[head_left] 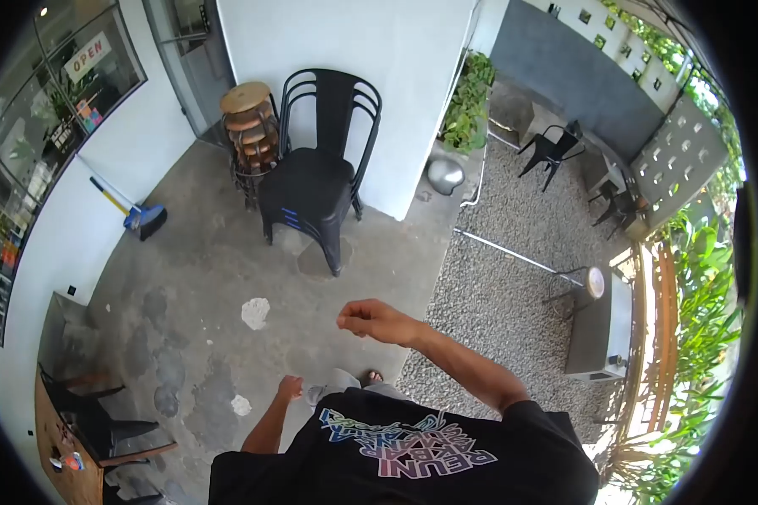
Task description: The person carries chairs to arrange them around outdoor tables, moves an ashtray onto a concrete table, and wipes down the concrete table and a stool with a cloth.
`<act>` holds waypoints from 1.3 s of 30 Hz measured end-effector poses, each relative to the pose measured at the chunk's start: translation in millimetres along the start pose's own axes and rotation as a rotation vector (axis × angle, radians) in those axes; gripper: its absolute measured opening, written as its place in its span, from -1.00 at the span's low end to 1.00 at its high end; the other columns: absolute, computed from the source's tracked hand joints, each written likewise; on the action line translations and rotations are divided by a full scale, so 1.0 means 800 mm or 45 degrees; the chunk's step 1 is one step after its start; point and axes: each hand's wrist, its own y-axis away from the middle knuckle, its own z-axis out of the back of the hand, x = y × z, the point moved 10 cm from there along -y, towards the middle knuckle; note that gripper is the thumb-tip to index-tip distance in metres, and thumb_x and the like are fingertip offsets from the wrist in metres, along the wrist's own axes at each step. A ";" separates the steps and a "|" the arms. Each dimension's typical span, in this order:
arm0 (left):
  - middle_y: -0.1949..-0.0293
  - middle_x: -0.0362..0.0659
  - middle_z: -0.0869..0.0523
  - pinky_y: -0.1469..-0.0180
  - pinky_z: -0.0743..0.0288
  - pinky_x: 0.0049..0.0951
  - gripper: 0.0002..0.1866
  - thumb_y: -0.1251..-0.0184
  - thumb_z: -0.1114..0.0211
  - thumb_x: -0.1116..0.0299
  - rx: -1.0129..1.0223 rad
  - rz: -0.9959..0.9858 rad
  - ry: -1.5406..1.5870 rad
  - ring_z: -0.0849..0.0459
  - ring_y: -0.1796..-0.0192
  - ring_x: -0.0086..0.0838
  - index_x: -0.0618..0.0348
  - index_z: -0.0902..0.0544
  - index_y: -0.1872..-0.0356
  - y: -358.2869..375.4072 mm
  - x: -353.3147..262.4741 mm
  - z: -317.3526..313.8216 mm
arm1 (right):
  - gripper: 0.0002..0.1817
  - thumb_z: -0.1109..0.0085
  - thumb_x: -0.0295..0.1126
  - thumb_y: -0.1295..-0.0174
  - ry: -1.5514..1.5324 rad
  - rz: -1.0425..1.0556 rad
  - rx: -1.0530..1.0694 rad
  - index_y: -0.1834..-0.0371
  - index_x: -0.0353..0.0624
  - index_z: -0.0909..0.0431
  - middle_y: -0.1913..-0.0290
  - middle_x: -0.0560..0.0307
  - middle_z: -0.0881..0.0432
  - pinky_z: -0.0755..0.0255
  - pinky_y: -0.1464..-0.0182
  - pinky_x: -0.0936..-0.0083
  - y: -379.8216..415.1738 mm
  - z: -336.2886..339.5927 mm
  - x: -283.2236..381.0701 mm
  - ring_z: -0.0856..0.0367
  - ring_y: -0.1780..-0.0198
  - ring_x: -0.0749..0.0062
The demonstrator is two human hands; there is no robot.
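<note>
My right hand [374, 322] is held out in front of me over the concrete floor, its fingers loosely curled and the thumb a little apart from them. I see nothing in it. Lower and to the left, my left hand [290, 388] hangs near my side with its fingers folded in, and no object shows there. Neither hand touches anything. Nearest ahead of my right hand is a black metal armchair [307, 185], its seat facing me. Behind it on the left stand stacked stools [248, 126] with round wooden tops. One sandalled foot [369, 377] shows below my hands.
A blue broom [146, 220] leans by the left wall. At lower left is a wooden table [72, 463] with dark chairs. Gravel [514, 252] lies to the right, with a metal pipe [514, 251] and a round stool [595, 283]. A silver ball [445, 176] sits by the wall corner.
</note>
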 end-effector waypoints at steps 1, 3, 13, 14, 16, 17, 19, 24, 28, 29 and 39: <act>0.44 -0.16 -0.60 0.32 -0.52 -0.32 -0.76 -0.02 -0.29 0.22 -0.103 0.001 0.089 -0.60 0.34 -0.33 0.07 -0.53 0.32 -0.024 0.008 0.019 | -0.74 -0.08 -0.17 -0.27 0.022 0.006 0.012 0.30 -0.15 -0.55 0.52 0.41 -0.40 -0.17 0.42 0.73 -0.027 0.038 0.016 -0.28 0.46 0.75; 0.50 0.04 -0.61 0.36 -0.53 -0.15 -0.73 0.13 -0.34 0.28 -0.389 -0.025 0.349 -0.61 0.45 -0.06 0.19 -0.53 0.40 -0.069 0.022 0.074 | -0.76 -0.10 -0.19 -0.26 0.088 0.047 -0.108 0.30 -0.16 -0.54 0.54 0.41 -0.40 -0.16 0.45 0.73 -0.082 0.126 0.045 -0.29 0.48 0.75; 0.48 0.08 -0.61 0.29 -0.51 -0.18 -0.73 -0.07 -0.22 0.24 -0.575 1.100 1.660 -0.61 0.41 -0.09 0.30 -0.55 0.40 -0.316 0.273 0.202 | -0.77 -0.11 -0.28 -0.24 0.441 0.131 -0.605 0.27 -0.25 -0.50 0.55 0.35 -0.42 -0.26 0.46 0.71 -0.395 0.500 0.204 -0.31 0.53 0.72; 0.45 0.09 -0.61 0.28 -0.51 -0.16 -0.73 -0.07 -0.21 0.25 -0.610 1.068 1.339 -0.62 0.38 -0.07 0.31 -0.55 0.41 -0.338 0.299 0.233 | -0.78 -0.11 -0.29 -0.24 0.487 0.139 -0.630 0.27 -0.26 -0.49 0.55 0.35 -0.43 -0.27 0.45 0.70 -0.427 0.528 0.223 -0.31 0.53 0.72; 0.41 0.13 -0.62 0.25 -0.50 -0.13 -0.74 -0.07 -0.20 0.27 -0.694 1.047 1.070 -0.63 0.32 -0.01 0.33 -0.55 0.43 -0.381 0.332 0.287 | -0.80 -0.10 -0.33 -0.23 0.557 0.149 -0.662 0.25 -0.27 -0.50 0.51 0.31 -0.47 -0.28 0.45 0.70 -0.480 0.580 0.248 -0.34 0.52 0.69; 0.39 0.14 -0.62 0.24 -0.50 -0.12 -0.73 -0.07 -0.20 0.26 -0.700 1.012 1.126 -0.62 0.30 0.00 0.33 -0.55 0.43 -0.406 0.350 0.309 | -0.79 -0.10 -0.33 -0.22 0.630 0.152 -0.694 0.23 -0.27 -0.50 0.50 0.29 -0.48 -0.29 0.44 0.68 -0.505 0.602 0.263 -0.36 0.50 0.68; 0.32 0.15 -0.62 0.19 -0.49 -0.10 -0.72 -0.08 -0.20 0.24 -0.716 0.891 1.287 -0.62 0.27 0.02 0.32 -0.55 0.43 -0.455 0.378 0.344 | -0.77 -0.11 -0.35 -0.21 0.768 0.167 -0.742 0.17 -0.27 -0.51 0.44 0.22 -0.53 -0.33 0.37 0.64 -0.550 0.640 0.289 -0.42 0.43 0.62; 0.26 0.21 -0.62 0.09 -0.48 -0.14 -0.54 -0.12 -0.23 0.05 -0.710 0.942 1.135 -0.62 0.18 0.04 0.39 -0.54 0.35 -0.554 0.448 0.374 | -0.67 -0.14 -0.36 -0.16 1.164 0.245 -0.825 0.03 -0.27 -0.46 0.24 0.03 -0.58 -0.42 0.06 0.47 -0.668 0.734 0.321 -0.54 0.17 0.35; 0.13 0.24 -0.60 0.00 -0.43 -0.11 -0.29 -0.07 -0.24 -0.19 -0.558 1.478 1.655 -0.58 0.04 0.06 0.43 -0.54 0.15 -0.565 0.458 0.339 | -0.56 -0.16 -0.32 -0.13 1.454 0.298 -0.760 -0.06 -0.27 -0.43 0.05 -0.10 -0.54 -0.40 -0.04 0.35 -0.770 0.789 0.318 -0.52 0.05 0.18; 0.13 0.24 -0.60 0.00 -0.43 -0.11 -0.29 -0.07 -0.24 -0.19 -0.539 1.535 1.697 -0.58 0.04 0.06 0.43 -0.54 0.15 -0.568 0.447 0.336 | -0.53 -0.16 -0.29 -0.14 1.475 0.293 -0.703 -0.10 -0.27 -0.41 0.03 -0.13 -0.53 -0.39 -0.05 0.36 -0.799 0.800 0.309 -0.51 0.04 0.17; -0.03 0.28 -0.52 -0.20 -0.30 -0.18 -0.13 -0.10 -0.07 -0.35 -1.070 2.038 2.139 -0.45 -0.15 0.07 0.43 -0.49 -0.02 -0.614 0.430 0.275 | -0.57 0.25 -0.09 -0.40 1.682 -0.028 -0.251 0.08 -0.33 -0.26 0.31 -0.40 -0.55 -0.35 0.17 0.08 -0.890 0.763 0.262 -0.50 0.17 -0.33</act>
